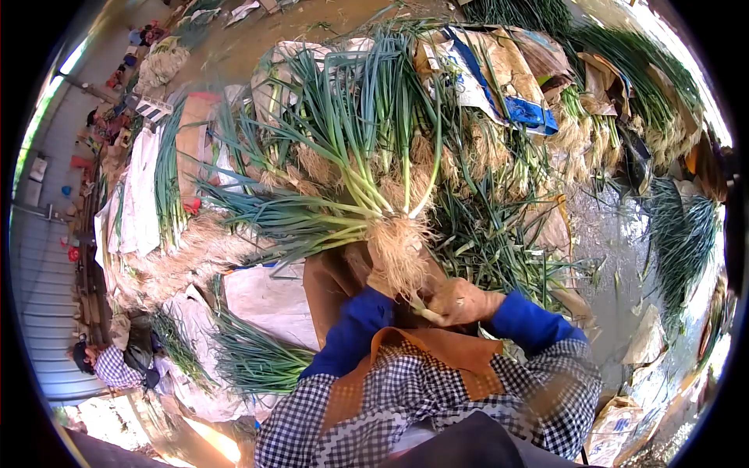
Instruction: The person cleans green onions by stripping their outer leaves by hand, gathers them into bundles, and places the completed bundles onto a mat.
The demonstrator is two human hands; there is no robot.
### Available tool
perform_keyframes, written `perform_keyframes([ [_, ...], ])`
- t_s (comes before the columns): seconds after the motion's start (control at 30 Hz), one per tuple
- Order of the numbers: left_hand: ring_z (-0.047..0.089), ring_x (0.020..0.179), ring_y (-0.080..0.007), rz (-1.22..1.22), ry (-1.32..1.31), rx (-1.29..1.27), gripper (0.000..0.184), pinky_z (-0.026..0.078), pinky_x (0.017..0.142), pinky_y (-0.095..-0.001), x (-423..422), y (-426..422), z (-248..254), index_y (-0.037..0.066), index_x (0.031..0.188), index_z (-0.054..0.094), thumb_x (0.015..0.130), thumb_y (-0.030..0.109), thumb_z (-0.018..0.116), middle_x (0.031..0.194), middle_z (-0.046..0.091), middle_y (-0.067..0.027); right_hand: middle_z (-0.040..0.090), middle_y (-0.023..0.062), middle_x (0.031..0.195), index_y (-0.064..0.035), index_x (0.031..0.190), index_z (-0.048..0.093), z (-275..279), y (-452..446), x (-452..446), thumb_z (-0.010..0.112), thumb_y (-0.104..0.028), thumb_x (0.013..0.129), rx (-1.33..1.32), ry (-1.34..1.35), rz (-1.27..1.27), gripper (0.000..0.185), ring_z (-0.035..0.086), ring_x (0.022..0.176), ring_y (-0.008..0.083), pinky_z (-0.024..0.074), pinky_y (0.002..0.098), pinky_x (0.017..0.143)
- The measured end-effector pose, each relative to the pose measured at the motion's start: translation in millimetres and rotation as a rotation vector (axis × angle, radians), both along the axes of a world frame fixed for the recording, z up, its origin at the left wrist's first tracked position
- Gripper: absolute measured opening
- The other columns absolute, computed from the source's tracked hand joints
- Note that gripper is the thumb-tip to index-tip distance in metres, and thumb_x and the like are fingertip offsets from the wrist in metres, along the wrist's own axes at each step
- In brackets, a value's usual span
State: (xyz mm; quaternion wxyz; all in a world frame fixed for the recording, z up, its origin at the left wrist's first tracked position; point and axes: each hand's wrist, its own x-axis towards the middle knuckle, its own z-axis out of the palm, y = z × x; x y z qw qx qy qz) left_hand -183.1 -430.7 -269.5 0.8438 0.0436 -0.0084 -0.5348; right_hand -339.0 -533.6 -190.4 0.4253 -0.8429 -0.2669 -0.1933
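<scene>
A bunch of green onions [367, 187] with long green leaves and pale, hairy roots [398, 249] fans out in front of my body. My left hand [381, 282] is under the root end, mostly covered by the roots, and its fingers are hidden. My right hand [459, 302] is closed around a pale stalk end [425, 312] just below the hanging roots. Brown cloth [331, 285] covers my lap beneath the bunch.
More onions lie in piles ahead [367, 93] and at the left [257, 355]. Loose green leaves [491, 242] are heaped to the right. Sacks [507, 70] lie among the far bundles. A person in a checked shirt [118, 370] is at the lower left.
</scene>
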Motion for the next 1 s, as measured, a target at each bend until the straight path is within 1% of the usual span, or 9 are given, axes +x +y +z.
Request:
perform_keyframes([
  [0.03, 0.052, 0.08, -0.0223, 0.138, -0.13, 0.386, 0.06, 0.048, 0.066, -0.0355, 7, 3, -21, 0.002, 0.108, 0.049, 0.084, 0.057, 0.042, 0.095, 0.052, -0.0125, 0.05, 0.0056, 0.055, -0.0078, 0.074, 0.059, -19, -21, -8, 0.054, -0.026, 0.084, -0.129, 0.309, -0.074, 0.022, 0.048, 0.045, 0.0202, 0.0447, 0.0323, 0.048],
  [0.13, 0.05, 0.076, -0.0212, -0.081, 0.155, -0.027, 0.061, 0.046, 0.063, -0.0339, 3, 12, -16, 0.003, 0.105, 0.052, 0.083, 0.059, 0.043, 0.089, 0.052, -0.0103, 0.066, 0.0101, 0.083, -0.0105, 0.085, 0.068, -45, -79, -24, 0.049, -0.036, 0.084, -1.024, 1.064, -0.416, 0.032, 0.064, 0.077, 0.0237, 0.0492, 0.0379, 0.061],
  [0.3, 0.054, 0.084, -0.0253, 0.019, 0.047, 0.22, 0.062, 0.048, 0.073, -0.0369, -1, 18, -23, 0.0, 0.107, 0.051, 0.086, 0.056, 0.04, 0.094, 0.054, -0.0134, 0.062, 0.0111, 0.091, -0.0041, 0.101, 0.061, 21, -53, 45, 0.066, -0.017, 0.077, 0.282, 0.351, -0.547, 0.027, 0.061, 0.085, 0.0236, 0.0484, 0.0304, 0.074],
  [0.47, 0.053, 0.104, -0.0338, 0.008, -0.086, 0.308, 0.064, 0.047, 0.088, -0.0458, 0, 27, -26, 0.003, 0.126, 0.04, 0.088, 0.054, 0.033, 0.122, 0.046, -0.0192, 0.063, 0.0108, 0.088, -0.008, 0.094, 0.061, 34, -31, 90, 0.059, -0.043, 0.078, -0.187, 0.319, -0.477, 0.038, 0.061, 0.08, 0.0271, 0.0482, 0.0356, 0.07],
  [0.63, 0.053, 0.103, -0.0327, -0.03, 0.19, -0.033, 0.057, 0.047, 0.088, -0.046, 0, 24, -23, 0.002, 0.121, 0.045, 0.09, 0.049, 0.034, 0.112, 0.053, -0.0178, 0.057, 0.0074, 0.064, -0.0107, 0.088, 0.061, 44, -31, 57, 0.054, -0.023, 0.082, -0.837, -0.155, -0.285, 0.015, 0.057, 0.055, 0.0213, 0.0441, 0.0316, 0.044],
  [0.77, 0.057, 0.093, -0.0299, -0.072, 0.168, 0.005, 0.046, 0.05, 0.081, -0.0427, 8, 18, -14, -0.001, 0.112, 0.052, 0.092, 0.039, 0.039, 0.103, 0.057, -0.018, 0.063, 0.0135, 0.076, -0.0101, 0.106, 0.062, 21, -62, -6, 0.055, -0.028, 0.086, 0.064, 0.715, 0.208, 0.028, 0.06, 0.068, 0.0283, 0.0491, 0.0381, 0.063],
  [0.83, 0.059, 0.086, -0.0287, 0.067, 0.089, 0.278, 0.045, 0.053, 0.075, -0.0407, 6, 14, -26, -0.001, 0.109, 0.053, 0.092, 0.038, 0.038, 0.099, 0.058, -0.0176, 0.063, 0.0153, 0.08, -0.0126, 0.099, 0.065, 22, -78, -6, 0.052, -0.029, 0.087, -0.484, 1.129, -0.097, 0.025, 0.061, 0.075, 0.0295, 0.0484, 0.0384, 0.07],
  [0.9, 0.06, 0.083, -0.0288, 0.111, 0.055, 0.353, 0.043, 0.053, 0.073, -0.0417, 6, 18, -23, -0.001, 0.107, 0.053, 0.092, 0.037, 0.038, 0.097, 0.059, -0.0172, 0.063, 0.0146, 0.081, -0.0133, 0.096, 0.065, 3, -85, -8, 0.049, -0.031, 0.086, -0.731, 0.976, -0.107, 0.026, 0.06, 0.077, 0.0286, 0.0486, 0.0369, 0.07],
  [1.0, 0.06, 0.084, -0.0292, 0.116, 0.009, 0.402, 0.039, 0.053, 0.075, -0.0429, 3, 19, -9, 0.001, 0.105, 0.055, 0.092, 0.034, 0.04, 0.096, 0.06, -0.0165, 0.061, 0.01, 0.075, -0.011, 0.091, 0.064, 37, -75, 8, 0.053, -0.023, 0.084, -0.196, 0.827, -0.129, 0.018, 0.061, 0.071, 0.0256, 0.0484, 0.0328, 0.064],
])
